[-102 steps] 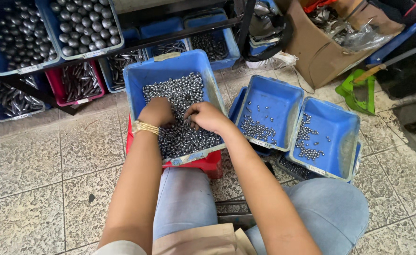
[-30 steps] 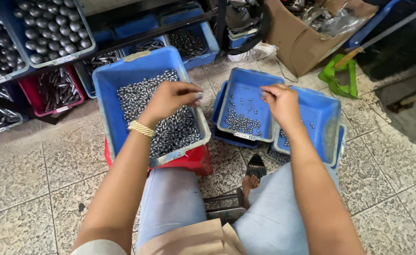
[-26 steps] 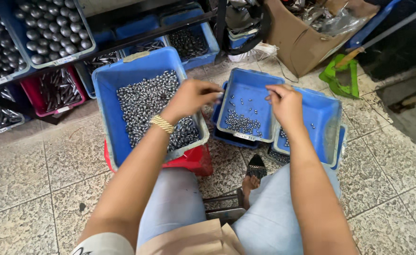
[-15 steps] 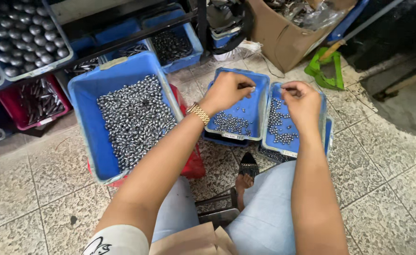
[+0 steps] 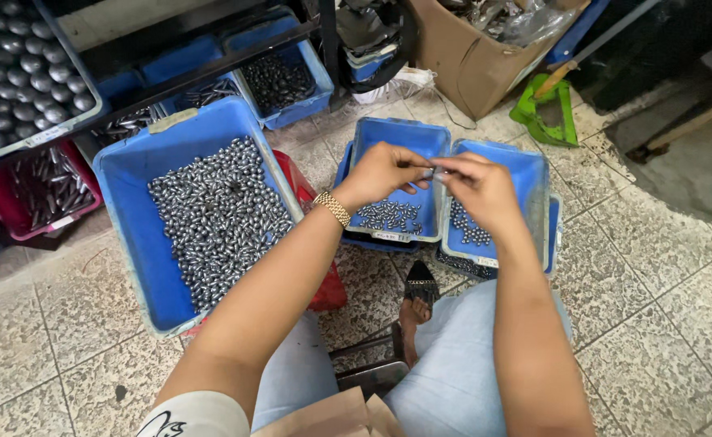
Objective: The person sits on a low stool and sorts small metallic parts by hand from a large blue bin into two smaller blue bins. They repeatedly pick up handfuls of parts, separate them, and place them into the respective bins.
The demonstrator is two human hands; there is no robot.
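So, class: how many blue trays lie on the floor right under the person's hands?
2 clearly: one tray under the left hand, one tray under the right hand. Blue edges beneath them suggest more trays stacked below, mostly hidden.

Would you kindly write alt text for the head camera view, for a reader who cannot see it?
Seen from above, a seated person's left hand and right hand meet over two small blue trays, pinching a small metal piece between them. A large blue bin of the same grey metal pieces sits to the left on a tiled floor.
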